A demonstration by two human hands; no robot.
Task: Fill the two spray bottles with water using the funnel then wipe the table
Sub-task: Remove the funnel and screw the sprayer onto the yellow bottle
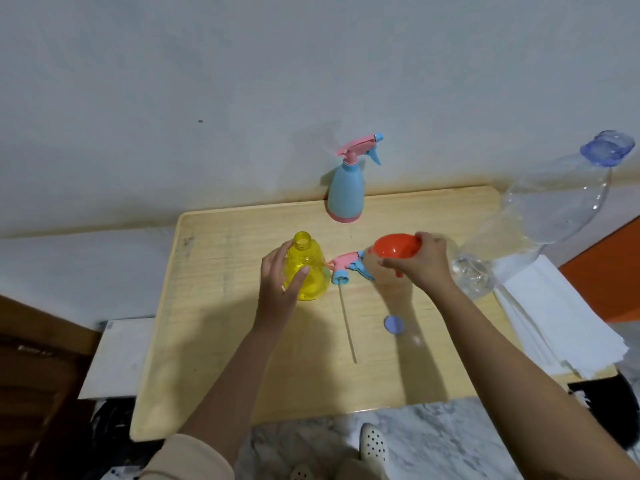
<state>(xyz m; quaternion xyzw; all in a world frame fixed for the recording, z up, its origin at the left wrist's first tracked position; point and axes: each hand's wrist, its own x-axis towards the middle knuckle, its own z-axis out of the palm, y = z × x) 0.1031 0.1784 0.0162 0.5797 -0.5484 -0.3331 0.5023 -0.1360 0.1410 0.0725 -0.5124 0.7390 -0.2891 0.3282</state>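
A yellow spray bottle [308,271] stands open-necked on the wooden table [214,327], and my left hand [278,282] grips its left side. Its pink and blue spray head [346,268] lies beside it, the long dip tube pointing toward me. My right hand [420,263] holds an orange funnel [396,249] just above the table, to the right of the spray head. A blue spray bottle [346,192] with its pink trigger head on stands at the back edge by the wall. A big clear water bottle [540,220] with a blue neck stands at the right.
A stack of white paper towels [554,317] lies at the table's right edge. A small blue cap [393,324] rests on the table near the middle. The wall runs right behind the table. A white block [114,355] sits lower at the left.
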